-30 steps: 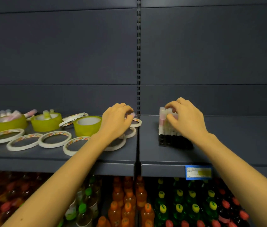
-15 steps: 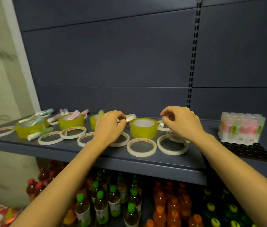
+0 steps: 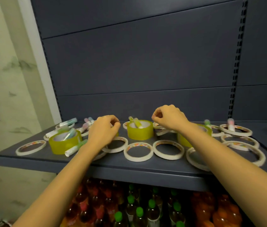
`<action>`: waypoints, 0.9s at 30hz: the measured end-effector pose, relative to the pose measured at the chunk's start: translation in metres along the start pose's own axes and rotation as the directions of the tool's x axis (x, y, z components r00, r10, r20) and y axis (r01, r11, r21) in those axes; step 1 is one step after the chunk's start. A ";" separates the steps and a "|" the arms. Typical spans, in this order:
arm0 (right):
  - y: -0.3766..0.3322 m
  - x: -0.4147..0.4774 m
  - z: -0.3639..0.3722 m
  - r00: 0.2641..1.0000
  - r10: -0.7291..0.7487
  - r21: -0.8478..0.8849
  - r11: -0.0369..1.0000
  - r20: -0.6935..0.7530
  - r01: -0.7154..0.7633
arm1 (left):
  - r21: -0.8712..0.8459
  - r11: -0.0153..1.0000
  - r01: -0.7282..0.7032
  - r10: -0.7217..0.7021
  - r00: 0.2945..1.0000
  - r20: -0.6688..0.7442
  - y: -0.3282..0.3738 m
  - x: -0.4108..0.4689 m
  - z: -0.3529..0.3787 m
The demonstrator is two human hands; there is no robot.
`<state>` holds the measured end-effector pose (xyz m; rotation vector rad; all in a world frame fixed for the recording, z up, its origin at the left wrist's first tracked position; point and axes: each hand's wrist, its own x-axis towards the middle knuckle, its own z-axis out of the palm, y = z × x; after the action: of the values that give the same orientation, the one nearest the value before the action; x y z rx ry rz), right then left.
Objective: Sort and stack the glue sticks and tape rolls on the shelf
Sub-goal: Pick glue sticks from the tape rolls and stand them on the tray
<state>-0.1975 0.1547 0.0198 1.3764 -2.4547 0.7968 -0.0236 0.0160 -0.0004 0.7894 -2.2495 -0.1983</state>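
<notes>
Several thin white tape rings [image 3: 138,151] lie flat on the dark shelf [image 3: 113,171]. Three wide yellow tape rolls stand among them: one at left [image 3: 63,142], one in the middle [image 3: 140,132] with glue sticks [image 3: 136,122] standing in it, one at right [image 3: 182,141] half hidden by my right forearm. More glue sticks [image 3: 75,149] lie loose at the left and back. My left hand [image 3: 104,130] hovers with curled fingers over a white ring, hiding what is under it. My right hand [image 3: 168,117] is raised behind the middle roll, fingers curled, nothing visible in it.
A pale wall [image 3: 6,79] borders the shelf on the left. A slotted upright [image 3: 236,63] divides the back panel at right. Drink bottles [image 3: 137,210] fill the shelf below. Another white ring [image 3: 236,130] with a glue stick [image 3: 230,125] on it lies at the far right.
The view has swung left, away from the block of upright glue sticks. Both hands came over to the tape rolls; my right hand has risen a little above the shelf.
</notes>
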 end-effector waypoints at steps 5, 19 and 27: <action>-0.035 0.038 0.043 0.995 0.059 -0.049 0.997 0.079 -0.055 | -0.026 0.998 0.051 -0.050 0.998 0.030 -0.036 0.016 -0.011; -0.055 0.070 0.072 0.992 0.114 -0.127 0.985 -0.049 -0.119 | 0.001 0.998 0.058 -0.058 0.990 0.128 -0.078 0.049 0.009; -0.046 0.050 0.036 0.991 0.072 -0.003 0.997 -0.110 -0.072 | 0.090 0.993 0.081 -0.099 0.971 0.215 -0.071 0.071 0.038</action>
<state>-0.1836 0.0796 0.0272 1.2134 -2.4316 0.8548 -0.0539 -0.0863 -0.0113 0.9544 -2.4434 -0.2502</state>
